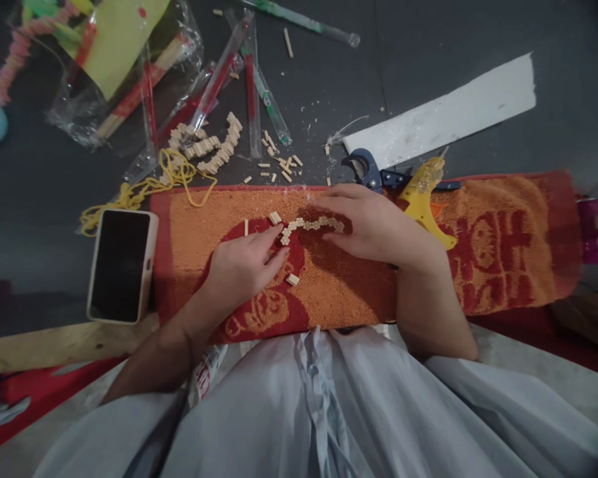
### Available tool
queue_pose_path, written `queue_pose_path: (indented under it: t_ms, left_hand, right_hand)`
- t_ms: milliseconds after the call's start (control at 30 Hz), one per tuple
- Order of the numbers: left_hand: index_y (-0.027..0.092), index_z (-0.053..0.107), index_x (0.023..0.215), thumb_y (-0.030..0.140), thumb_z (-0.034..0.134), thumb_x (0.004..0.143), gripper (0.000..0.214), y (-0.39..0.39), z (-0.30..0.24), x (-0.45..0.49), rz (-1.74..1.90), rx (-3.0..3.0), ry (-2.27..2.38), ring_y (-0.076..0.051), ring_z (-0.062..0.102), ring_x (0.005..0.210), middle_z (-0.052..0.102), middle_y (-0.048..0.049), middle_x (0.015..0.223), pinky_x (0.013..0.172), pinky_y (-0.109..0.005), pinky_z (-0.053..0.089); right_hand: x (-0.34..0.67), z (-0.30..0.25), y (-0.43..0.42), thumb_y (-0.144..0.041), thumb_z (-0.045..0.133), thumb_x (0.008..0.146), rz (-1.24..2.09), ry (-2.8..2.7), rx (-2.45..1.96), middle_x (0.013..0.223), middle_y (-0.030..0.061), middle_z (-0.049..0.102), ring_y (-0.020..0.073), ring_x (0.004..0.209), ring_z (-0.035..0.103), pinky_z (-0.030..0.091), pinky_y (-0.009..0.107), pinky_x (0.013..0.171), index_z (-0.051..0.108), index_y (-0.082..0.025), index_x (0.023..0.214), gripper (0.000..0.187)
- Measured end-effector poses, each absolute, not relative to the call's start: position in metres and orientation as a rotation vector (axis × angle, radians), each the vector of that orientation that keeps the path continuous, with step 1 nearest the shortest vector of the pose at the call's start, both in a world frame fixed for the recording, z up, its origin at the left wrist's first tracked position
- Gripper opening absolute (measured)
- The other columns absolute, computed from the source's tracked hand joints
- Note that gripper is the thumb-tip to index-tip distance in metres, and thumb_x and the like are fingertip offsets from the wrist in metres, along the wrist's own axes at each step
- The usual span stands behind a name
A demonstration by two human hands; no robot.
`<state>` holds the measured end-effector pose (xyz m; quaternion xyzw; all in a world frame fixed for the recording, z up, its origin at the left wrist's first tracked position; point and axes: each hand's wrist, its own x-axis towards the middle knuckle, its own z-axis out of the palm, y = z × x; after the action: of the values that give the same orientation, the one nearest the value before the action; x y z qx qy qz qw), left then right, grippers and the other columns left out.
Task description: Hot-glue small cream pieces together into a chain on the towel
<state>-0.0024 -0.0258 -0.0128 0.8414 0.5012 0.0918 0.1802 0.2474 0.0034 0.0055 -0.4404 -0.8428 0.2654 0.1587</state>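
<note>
A short curved chain of small wooden pieces [309,226] lies on an orange and red towel [503,239]. My left hand [244,265] rests on the towel with its fingers together, the fingertips touching the chain's left end. My right hand [373,222] lies flat over the chain's right end, fingers stretched toward the left. Two loose wooden bits [292,279] [275,218] lie on the towel close to my left fingers.
A phone [122,264] lies screen-up left of the towel, beside a yellow cord [144,189]. Behind the towel are a longer wooden-piece chain [212,147], chopstick wrappers [252,86], scattered wood bits, blue-handled cutters [371,169], a yellow glue gun [423,199] and a white strip [443,116].
</note>
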Motion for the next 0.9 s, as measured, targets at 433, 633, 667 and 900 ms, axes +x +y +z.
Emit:
queue_pose_path:
  t_ms: [433, 633, 667, 900]
  left_hand:
    - [0.021, 0.067, 0.129, 0.04, 0.064, 0.086, 0.047, -0.019, 0.004, 0.003, 0.097, 2.106, 1.528, -0.015, 0.059, 0.059, 0.064, 0.0029, 0.064, 0.058, -0.027, 0.04]
    - [0.02, 0.071, 0.12, 0.034, 0.052, 0.094, 0.035, -0.02, 0.001, -0.001, 0.282, 2.126, 1.541, -0.014, 0.061, 0.062, 0.071, -0.0012, 0.074, 0.061, -0.026, 0.041]
    - [0.02, 0.072, 0.117, 0.032, 0.05, 0.095, 0.034, -0.02, 0.001, -0.002, 0.314, 2.145, 1.536, -0.015, 0.063, 0.064, 0.073, -0.0022, 0.077, 0.063, -0.026, 0.043]
    - [0.019, 0.074, 0.107, 0.026, 0.052, 0.095, 0.026, -0.017, -0.001, -0.003, 0.338, 2.197, 1.579, -0.017, 0.067, 0.075, 0.078, -0.0068, 0.096, 0.07, -0.027, 0.045]
  right_hand:
    - [0.269, 0.021, 0.009, -0.017, 0.046, 0.093, 0.654, -2.162, -1.407, 0.101, 0.0081, 0.072, 0.0233, 0.091, 0.067, 0.053, 0.038, 0.081, 0.07, -0.02, 0.114, 0.032]
    - [0.274, 0.028, -0.007, -0.018, 0.048, 0.093, 0.569, -2.117, -1.495, 0.092, 0.009, 0.074, 0.0216, 0.083, 0.069, 0.052, 0.034, 0.075, 0.072, -0.018, 0.105, 0.027]
    - [0.274, 0.027, -0.011, -0.017, 0.047, 0.092, 0.554, -2.115, -1.507, 0.09, 0.0095, 0.075, 0.0217, 0.083, 0.069, 0.051, 0.033, 0.074, 0.072, -0.017, 0.104, 0.027]
    - [0.264, 0.009, -0.044, -0.018, 0.048, 0.09, 0.422, -2.018, -1.71, 0.091, 0.0093, 0.076, 0.0248, 0.079, 0.07, 0.05, 0.035, 0.071, 0.073, -0.017, 0.101, 0.027]
